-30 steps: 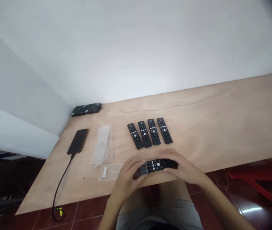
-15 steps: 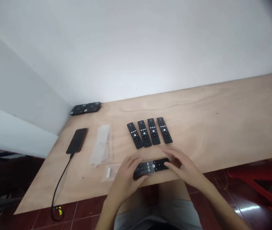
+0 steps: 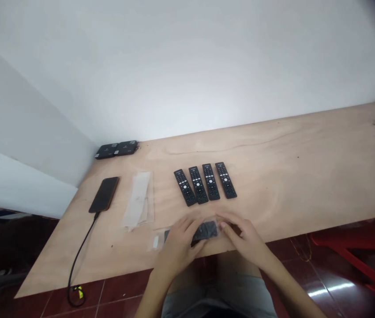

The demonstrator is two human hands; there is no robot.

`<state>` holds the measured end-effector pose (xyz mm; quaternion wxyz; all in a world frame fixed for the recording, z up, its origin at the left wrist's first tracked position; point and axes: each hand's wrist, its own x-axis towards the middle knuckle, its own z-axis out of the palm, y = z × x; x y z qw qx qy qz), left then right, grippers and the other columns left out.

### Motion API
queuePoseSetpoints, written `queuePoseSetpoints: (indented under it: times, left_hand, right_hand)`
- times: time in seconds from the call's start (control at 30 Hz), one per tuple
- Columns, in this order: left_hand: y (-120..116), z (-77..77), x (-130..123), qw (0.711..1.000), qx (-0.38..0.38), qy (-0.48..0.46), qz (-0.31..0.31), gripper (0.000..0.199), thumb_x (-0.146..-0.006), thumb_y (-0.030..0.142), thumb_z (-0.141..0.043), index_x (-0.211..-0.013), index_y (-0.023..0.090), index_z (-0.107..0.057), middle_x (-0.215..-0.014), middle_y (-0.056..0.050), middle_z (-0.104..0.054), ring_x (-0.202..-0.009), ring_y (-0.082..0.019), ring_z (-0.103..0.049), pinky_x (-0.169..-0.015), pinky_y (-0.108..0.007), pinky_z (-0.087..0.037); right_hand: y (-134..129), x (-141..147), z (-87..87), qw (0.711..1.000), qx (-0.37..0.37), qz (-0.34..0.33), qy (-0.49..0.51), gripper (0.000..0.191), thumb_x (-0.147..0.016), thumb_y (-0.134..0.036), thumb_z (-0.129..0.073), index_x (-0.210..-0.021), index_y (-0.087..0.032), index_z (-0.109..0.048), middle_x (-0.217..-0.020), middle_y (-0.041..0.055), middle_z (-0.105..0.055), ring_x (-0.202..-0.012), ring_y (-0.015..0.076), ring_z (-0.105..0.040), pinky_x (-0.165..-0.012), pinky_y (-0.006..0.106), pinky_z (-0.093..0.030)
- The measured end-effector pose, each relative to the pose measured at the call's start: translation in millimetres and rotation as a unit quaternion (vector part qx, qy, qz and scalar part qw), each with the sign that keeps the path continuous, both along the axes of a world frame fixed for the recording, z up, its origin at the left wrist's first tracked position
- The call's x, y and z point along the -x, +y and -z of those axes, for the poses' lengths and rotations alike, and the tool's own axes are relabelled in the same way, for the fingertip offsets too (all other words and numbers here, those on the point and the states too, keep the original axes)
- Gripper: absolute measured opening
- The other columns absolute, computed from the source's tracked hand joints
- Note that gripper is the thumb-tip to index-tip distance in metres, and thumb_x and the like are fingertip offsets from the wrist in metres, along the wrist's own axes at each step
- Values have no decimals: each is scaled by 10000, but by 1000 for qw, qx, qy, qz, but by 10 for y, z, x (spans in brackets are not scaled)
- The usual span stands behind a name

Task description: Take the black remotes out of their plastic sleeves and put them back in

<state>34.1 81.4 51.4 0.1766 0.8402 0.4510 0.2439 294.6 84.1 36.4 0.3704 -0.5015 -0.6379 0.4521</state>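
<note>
Near the table's front edge lies a black remote control (image 3: 209, 229), inside a clear plastic sleeve (image 3: 218, 224) at least at its right end. My left hand (image 3: 179, 245) is wrapped over the remote's middle and hides that part; its left end shows beyond my fingers. At the right, my right hand (image 3: 245, 236) pinches the sleeve's end between thumb and fingers. A small white piece (image 3: 155, 242) in clear plastic lies just left of my left hand. Beyond my hands, several black remotes (image 3: 211, 182) lie side by side, buttons up.
Flat clear plastic sleeves (image 3: 137, 198) lie left of the remotes. Further left is a phone (image 3: 104, 194) with a black cable (image 3: 80, 252) hanging over the edge. Two black boxes (image 3: 116, 149) stand at the wall. A red stool (image 3: 349, 251) is beyond the table's front right edge.
The held remote has shifted left, and the plastic now covers its right end. My right hand has gone from the bare remote to the sleeve's end. The other remotes stay put.
</note>
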Motion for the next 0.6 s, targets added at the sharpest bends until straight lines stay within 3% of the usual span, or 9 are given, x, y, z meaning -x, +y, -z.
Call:
queuePoseSetpoints:
  times: [0.17, 0.27, 0.37, 0.47, 0.6]
  left_hand:
    - [67, -20, -167, 999, 4, -9, 36, 629, -1005, 169, -756, -1584, 293, -547, -1467, -130, -725, -1364, -341, -696, -1156, -570, -606]
    - [83, -13, -156, 999, 8, -25, 44, 638, -999, 207, -797, -1582, 293, -552, -1475, -131, -722, -1376, -340, -690, -1170, -569, -598]
    - [72, -29, -64, 999, 4, -37, 33, 564, -1007, 250, -815, -1531, 293, -608, -1458, -122, -721, -1346, -322, -701, -1143, -524, -614]
    - [41, -51, 37, 999, -5, -39, 23, 367, -1032, 259, -791, -1389, 278, -711, -1350, -109, -750, -1235, -296, -734, -1039, -463, -648]
    - [-13, -50, 124, 999, -30, -32, 13, 214, -1041, 254, -781, -1255, 263, -780, -1279, -109, -750, -1198, -297, -716, -998, -464, -651]
  right_hand:
    - [40, 129, 20, 999, -13, -43, 21, 431, -1062, -342, -685, -1485, -270, -716, -1437, 124, -778, -1308, 337, -741, -1182, 569, -592]
    - [61, 99, 44, 998, -46, -32, -10, 422, -1030, -302, -697, -1451, -274, -708, -1420, 114, -765, -1296, 340, -715, -1158, 561, -588]
    - [73, -9, 71, 996, -68, -25, -50, 245, -1041, -321, -699, -1271, -268, -766, -1229, 98, -782, -1144, 329, -722, -1029, 518, -623]
    - [69, -130, 77, 989, -106, -43, -97, 129, -1071, -331, -685, -1037, -257, -785, -1039, 84, -734, -1042, 319, -699, -930, 479, -612]
    - [29, -211, 27, 970, -171, -57, -165, 198, -1078, -283, -682, -888, -242, -722, -1136, 103, -689, -1090, 319, -655, -918, 476, -579]
